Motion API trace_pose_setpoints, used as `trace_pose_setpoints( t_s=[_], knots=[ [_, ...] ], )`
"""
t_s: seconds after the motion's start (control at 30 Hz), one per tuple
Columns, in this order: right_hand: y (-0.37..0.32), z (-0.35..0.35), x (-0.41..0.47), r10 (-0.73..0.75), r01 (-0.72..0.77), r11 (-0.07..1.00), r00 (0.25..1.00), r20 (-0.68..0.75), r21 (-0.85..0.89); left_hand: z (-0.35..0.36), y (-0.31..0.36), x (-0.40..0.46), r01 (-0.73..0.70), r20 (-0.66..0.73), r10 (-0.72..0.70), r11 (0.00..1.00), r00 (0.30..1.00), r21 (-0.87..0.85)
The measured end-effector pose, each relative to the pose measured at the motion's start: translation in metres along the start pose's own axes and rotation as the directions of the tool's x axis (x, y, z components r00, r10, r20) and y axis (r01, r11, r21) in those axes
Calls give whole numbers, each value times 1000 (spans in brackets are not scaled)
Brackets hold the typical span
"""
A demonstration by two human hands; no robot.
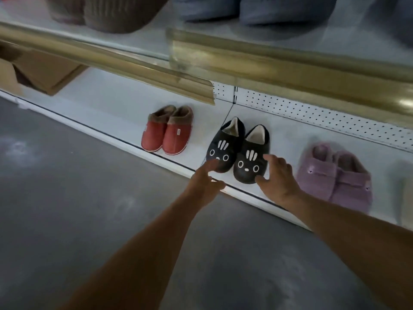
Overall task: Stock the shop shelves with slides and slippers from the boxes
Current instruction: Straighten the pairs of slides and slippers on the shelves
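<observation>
Left hand (206, 179): fingers are loosely spread and nothing is grasped; the fingertips are seen at or just touching the toe of the left shoe of the black cat-face slippers (238, 153). Contact cannot be confirmed.
Right hand (277, 177): released, with fingers and thumb held apart; it is set just beside the toe of the right shoe, at that shoe's 4 o'clock, and nothing is held.
Black pair: placed side by side on the bottom shelf (116, 113), toes toward the front edge, heels toward the perforated back panel (324, 115).
Step in hand: the pair is judged to be set down on the shelf already and to be squared up or just let go, since both hands flank the toes with no grip.
Next move: a light nudge at each toe is likely called for, so that the pair is lined up with its neighbours; after that, more stock would be fetched from a box.
Red slippers (166, 130): placed at 10 o'clock from the black pair, well apart.
Lilac slippers (335, 173): placed at 4 o'clock from the black pair, near the right hand; blurred.
Cardboard box (42, 72): seen on the same shelf at far 10 o'clock.
Upper shelf (290, 61): gold-edged; more slippers are carried on it, blurred.
</observation>
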State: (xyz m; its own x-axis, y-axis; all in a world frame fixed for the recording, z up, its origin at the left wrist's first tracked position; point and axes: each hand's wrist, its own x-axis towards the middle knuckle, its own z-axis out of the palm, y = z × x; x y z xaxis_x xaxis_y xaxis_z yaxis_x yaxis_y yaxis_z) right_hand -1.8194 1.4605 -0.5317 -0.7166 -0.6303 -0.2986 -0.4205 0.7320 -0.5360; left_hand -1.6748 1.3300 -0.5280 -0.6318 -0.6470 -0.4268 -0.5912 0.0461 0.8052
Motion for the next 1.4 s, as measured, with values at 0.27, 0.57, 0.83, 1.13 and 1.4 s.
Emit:
trace_pose_setpoints(
  t_s=[0.27,0.57,0.83,1.13,1.4],
  knots=[
    [-35,23,22,206,-204,968,979,5,149,-59,-4,61,61,88,-64,997,994,35],
    [-19,50,69,420,-400,888,906,-50,226,-60,4,143,-85,328,-2,965,945,250],
    [7,93,87,542,-489,779,840,-29,392,-39,-29,185,-100,427,-28,956,904,275],
    [-2,110,84,560,-512,695,826,66,505,-40,-51,192,-133,459,35,974,888,184],
    [-83,161,63,486,-336,861,768,-418,383,-94,-113,183,-372,353,275,894,894,248]
  ],
)
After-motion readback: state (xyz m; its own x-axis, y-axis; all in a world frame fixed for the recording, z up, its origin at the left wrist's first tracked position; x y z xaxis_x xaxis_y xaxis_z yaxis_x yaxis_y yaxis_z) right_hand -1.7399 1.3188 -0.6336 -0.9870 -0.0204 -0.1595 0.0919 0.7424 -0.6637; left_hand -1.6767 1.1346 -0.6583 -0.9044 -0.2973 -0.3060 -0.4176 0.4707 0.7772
